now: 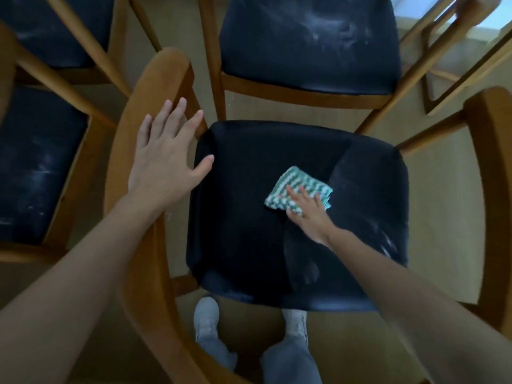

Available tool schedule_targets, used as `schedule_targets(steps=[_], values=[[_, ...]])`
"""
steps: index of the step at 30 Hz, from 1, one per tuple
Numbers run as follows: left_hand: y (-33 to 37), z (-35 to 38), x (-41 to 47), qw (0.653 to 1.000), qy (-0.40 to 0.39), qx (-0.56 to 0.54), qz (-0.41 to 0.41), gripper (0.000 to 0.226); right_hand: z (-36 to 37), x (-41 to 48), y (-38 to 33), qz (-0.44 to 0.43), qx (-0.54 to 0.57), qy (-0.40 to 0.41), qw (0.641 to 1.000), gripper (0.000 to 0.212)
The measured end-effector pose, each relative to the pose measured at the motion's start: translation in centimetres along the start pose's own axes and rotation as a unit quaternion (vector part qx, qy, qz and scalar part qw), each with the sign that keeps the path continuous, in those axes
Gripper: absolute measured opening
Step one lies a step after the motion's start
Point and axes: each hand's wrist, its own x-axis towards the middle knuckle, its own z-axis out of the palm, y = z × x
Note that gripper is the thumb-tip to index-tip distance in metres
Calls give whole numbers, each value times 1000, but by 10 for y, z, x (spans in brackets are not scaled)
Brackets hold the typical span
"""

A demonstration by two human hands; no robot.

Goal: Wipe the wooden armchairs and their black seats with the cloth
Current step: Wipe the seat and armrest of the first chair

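Right hand point(307, 214), grip flat with fingers spread, pressing folded green-and-white cloth point(297, 187) (roughly square, one corner pointing away from the person, no clear long axis) onto black seat point(243, 245), right of centre; left hand point(166, 162) spread over wooden armrest point(155, 84).

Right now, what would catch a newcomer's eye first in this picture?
In the middle, the right hand presses a green-and-white cloth flat on the near black seat, whose right part looks dusty. The left hand is spread open over the wooden armrest on the left. The black seat ahead shows pale dust smears.
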Motion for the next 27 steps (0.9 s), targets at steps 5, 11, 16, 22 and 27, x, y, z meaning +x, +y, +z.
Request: schedule_targets(steps=[5,11,16,22,27], values=[[-1,-1,0,1000,-1,-9,-1,67,36,-76,-26,-4,25,-143,989,53],[-2,-4,0,1000,-14,-19,8,67,45,-111,-35,93,74,-260,958,51],[-1,-7,-3,1000,-16,-24,7,66,58,-129,-33,159,75,-307,935,66],[-3,-4,-3,999,-9,-30,8,66,50,-144,-34,186,159,-304,921,49],[-7,-2,-2,999,-13,-37,17,68,-12,-103,-36,150,366,-199,896,28]])
